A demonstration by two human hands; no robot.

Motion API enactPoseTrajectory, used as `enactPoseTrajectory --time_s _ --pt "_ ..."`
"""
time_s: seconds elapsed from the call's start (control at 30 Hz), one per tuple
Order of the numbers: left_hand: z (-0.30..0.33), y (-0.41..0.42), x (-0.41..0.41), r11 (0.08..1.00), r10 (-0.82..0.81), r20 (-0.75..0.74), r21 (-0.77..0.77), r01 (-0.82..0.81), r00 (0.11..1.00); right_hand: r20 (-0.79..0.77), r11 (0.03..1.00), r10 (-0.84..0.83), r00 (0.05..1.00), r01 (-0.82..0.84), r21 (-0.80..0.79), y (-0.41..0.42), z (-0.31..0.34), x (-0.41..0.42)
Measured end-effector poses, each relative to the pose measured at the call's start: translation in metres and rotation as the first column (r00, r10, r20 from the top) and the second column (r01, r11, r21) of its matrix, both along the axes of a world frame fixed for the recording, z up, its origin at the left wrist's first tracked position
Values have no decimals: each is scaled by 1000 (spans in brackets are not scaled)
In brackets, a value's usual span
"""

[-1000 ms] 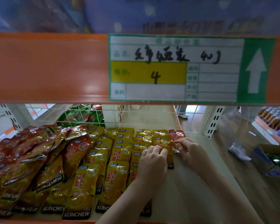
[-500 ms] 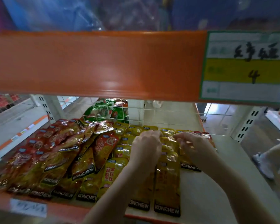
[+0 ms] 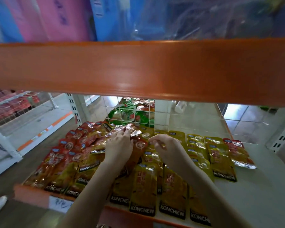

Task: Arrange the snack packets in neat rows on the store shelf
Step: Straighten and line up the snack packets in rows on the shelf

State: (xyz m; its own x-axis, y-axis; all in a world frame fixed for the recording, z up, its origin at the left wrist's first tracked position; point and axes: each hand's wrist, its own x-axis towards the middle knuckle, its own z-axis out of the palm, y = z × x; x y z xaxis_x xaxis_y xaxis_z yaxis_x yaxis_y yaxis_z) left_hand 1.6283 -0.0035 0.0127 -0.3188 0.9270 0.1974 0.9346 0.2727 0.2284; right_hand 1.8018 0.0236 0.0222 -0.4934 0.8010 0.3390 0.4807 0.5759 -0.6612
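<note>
Yellow KONCHEW snack packets lie in overlapping rows on the pale shelf. A looser heap of red packets fills the left side. My left hand rests on the heap's right edge, fingers curled over a red packet near the back. My right hand sits just right of it, thumb and fingertips pinching at the top of a yellow packet. Both forearms cover packets in the middle rows.
An orange shelf beam crosses overhead, close to my view. A wire grid backs the shelf, with green packets behind it. A single red packet ends the rightmost row. Bare shelf lies to the right.
My view has swung left and the price label has left the frame. Both hands moved from the yellow rows at the right to the edge of the red heap.
</note>
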Motion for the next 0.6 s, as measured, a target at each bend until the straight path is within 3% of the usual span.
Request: enactPoseTrajectory --time_s 0.17,0.33,0.47,0.6 --pt "-7 0 -5 994 29 51 103 -34 998 -163 992 -93 982 78 -95 -7 -23 -2" --pt "-5 1 -5 991 49 56 124 -56 997 -272 980 -196 942 191 -45 -5 -26 15" --pt "-4 2 -5 965 34 71 257 -51 997 -239 976 -218 946 214 -44 -3 -27 17" --pt "-7 0 -3 880 -110 146 475 28 983 -194 983 -185 963 183 -26 -3 -28 16"
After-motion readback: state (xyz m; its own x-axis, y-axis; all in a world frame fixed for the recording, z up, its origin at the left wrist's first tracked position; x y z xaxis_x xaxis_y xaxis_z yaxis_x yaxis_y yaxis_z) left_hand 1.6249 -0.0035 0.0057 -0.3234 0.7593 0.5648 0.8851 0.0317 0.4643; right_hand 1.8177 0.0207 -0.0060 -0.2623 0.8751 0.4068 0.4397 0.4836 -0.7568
